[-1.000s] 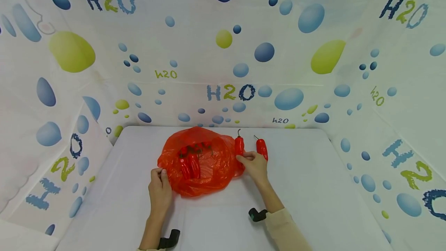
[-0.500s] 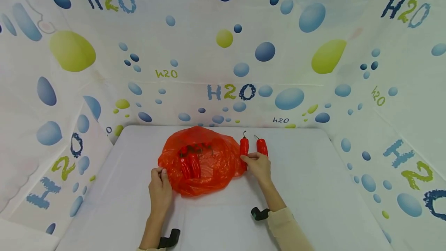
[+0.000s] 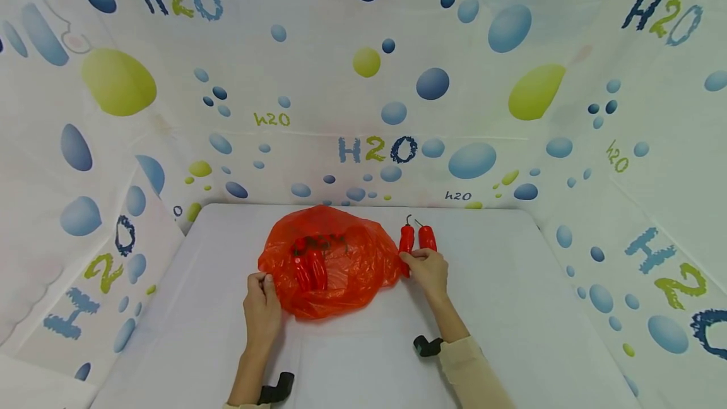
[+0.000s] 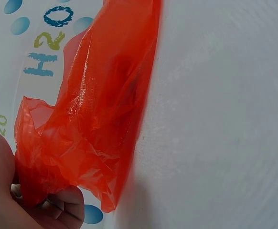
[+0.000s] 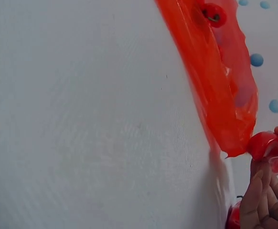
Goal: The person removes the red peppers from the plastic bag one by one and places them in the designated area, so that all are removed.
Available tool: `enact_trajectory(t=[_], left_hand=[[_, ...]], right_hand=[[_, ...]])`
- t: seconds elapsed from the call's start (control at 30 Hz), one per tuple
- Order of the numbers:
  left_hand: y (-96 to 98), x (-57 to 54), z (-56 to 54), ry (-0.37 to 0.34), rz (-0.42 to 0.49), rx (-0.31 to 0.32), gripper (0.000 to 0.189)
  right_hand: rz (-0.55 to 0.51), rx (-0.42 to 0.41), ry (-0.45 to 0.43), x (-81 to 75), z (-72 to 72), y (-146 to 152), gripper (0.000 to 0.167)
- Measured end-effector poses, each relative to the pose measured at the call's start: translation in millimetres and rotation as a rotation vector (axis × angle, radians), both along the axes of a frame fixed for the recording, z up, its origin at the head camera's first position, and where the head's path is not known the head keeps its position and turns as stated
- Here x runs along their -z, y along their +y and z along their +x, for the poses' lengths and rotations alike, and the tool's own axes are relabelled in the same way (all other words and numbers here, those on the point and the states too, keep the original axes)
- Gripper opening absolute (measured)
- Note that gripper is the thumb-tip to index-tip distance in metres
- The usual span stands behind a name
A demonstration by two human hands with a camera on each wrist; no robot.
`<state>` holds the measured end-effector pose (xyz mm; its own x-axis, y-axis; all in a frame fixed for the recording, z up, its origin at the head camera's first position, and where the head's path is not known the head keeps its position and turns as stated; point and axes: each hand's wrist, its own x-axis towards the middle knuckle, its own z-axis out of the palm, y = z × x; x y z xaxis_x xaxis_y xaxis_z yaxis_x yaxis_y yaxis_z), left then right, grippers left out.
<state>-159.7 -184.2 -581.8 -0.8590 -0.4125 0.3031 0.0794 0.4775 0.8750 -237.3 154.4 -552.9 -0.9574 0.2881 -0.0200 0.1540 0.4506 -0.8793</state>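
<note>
A translucent red plastic bag (image 3: 363,251) lies with its mouth open on the white table. Inside it, several red chili peppers (image 3: 318,270) with green stems show through the opening. My left hand (image 3: 263,314) pinches the bag's left edge; the left wrist view shows the crumpled film (image 4: 43,167) between thumb and fingers. Just off the bag's right side, my right hand (image 3: 430,273) pinches a red chili pepper (image 3: 406,240) by its lower end, stem pointing away from me. A second loose pepper (image 3: 427,238) lies right beside it, its lower end hidden behind my hand.
The white table (image 3: 511,308) ends at a back wall (image 3: 318,93) covered in a sheet printed with bubbles and H2O lettering. Similar printed sheets stand on both sides. A black wrist mount (image 3: 278,389) sits on each forearm.
My right hand has moved to the right with the pepper, away from the bag's edge and closer to the other loose pepper. My left hand has stayed on the bag.
</note>
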Motion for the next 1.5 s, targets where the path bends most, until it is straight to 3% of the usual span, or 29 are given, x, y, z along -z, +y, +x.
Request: enact_trajectory(t=[0.2, 0.67, 1.5], left_hand=[[0.1, 0.5, -0.6, 0.000, -0.003, -0.001, 0.023], [0.4, -1.6, 0.6, 0.000, 0.000, 0.012, 0.023], [0.2, -5.2, 2.0, -0.033, 0.012, 0.008, 0.023]], right_hand=[[0.089, 0.032, -0.028, 2.1, -4.1, 2.3, 0.039], [0.247, 0.069, 0.042, 6.5, -11.8, 8.4, 0.034], [0.342, 0.064, 0.019, 1.7, -12.9, 15.9, 0.031]])
